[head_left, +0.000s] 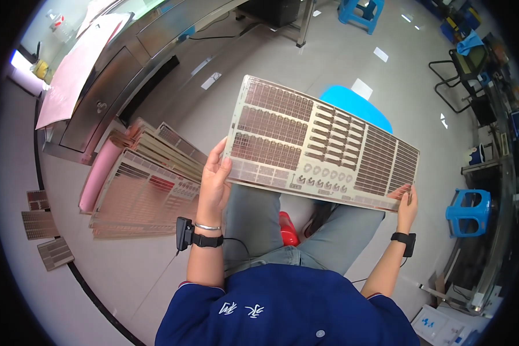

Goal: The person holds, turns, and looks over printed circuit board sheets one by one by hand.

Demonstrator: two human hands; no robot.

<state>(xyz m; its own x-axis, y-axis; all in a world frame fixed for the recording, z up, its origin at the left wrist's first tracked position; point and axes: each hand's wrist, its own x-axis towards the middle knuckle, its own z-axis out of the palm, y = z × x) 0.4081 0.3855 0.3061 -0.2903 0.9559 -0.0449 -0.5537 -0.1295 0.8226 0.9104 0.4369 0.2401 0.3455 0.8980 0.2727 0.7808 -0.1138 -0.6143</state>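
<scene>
From the head camera, looking down over our knees, we hold a wide, thin, pale-gold etched metal sheet [323,144] up in front of us, level above our lap, its face full of rows of small cut-out parts turned toward us, which looks to us like a way to read its pattern. Our left hand [213,181] is clamped on the sheet's near left edge, thumb on top and fingers beneath, while our right hand [407,202] pinches the near right corner; gripping only the margins seems meant to keep fingers off the fine pattern and stop the flimsy sheet from sagging. Both wrists carry black straps. On the grey floor [127,271] to our left lies a fanned stack of similar etched sheets [147,184], within easy reach, with a pink roll [101,173] beside it and three small etched pieces [43,228] farther left. A blue plastic stool [470,210] stands to our right.
</scene>
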